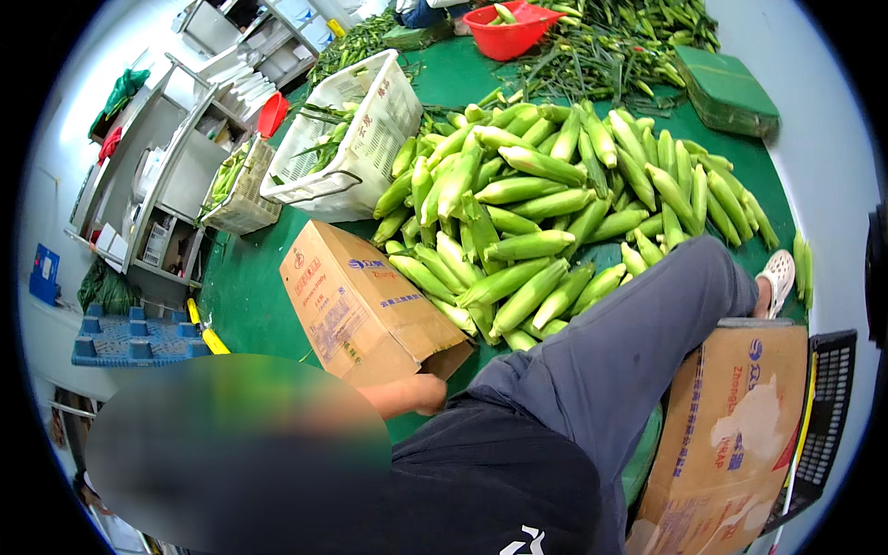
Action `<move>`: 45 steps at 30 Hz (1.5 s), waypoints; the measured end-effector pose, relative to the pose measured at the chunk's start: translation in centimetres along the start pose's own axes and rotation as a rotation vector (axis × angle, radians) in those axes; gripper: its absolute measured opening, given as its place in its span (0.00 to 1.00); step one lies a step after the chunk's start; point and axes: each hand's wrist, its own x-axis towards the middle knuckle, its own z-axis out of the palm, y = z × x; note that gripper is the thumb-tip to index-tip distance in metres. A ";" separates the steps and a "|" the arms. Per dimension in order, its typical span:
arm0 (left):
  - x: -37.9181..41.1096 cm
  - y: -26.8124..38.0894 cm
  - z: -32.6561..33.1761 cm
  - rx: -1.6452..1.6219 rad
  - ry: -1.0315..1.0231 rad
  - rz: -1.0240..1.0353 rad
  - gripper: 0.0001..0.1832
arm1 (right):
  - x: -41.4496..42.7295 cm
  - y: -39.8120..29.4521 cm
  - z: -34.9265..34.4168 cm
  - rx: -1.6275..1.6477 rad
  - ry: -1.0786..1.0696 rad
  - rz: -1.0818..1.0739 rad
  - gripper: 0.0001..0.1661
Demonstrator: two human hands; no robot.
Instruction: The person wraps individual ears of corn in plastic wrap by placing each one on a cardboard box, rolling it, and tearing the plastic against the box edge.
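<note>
My left hand [424, 394] has its fingers curled, close to the open end of a cardboard box [354, 295] lying tilted on the green floor. What is inside the fingers is hidden, and a blurred patch covers much of the arm. My right hand is out of view. Beyond the box lies a large heap of corn cobs in green husks [527, 208]. My bent leg in grey trousers [624, 333] reaches along the near side of the heap. A white clog [775, 283] is on the foot.
A white plastic crate [378, 149] and a smaller crate [239, 201] hold corn and leaves. Stripped husks [603, 55], a red basin [510, 38] and a green block [728, 94] lie beyond. Another cardboard box [721, 430] stands right; a blue pallet [135, 340] lies left.
</note>
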 end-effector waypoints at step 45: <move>-10.7 3.5 -21.3 0.316 0.109 0.087 0.15 | -0.8 23.8 -2.5 -0.011 -0.101 0.258 0.31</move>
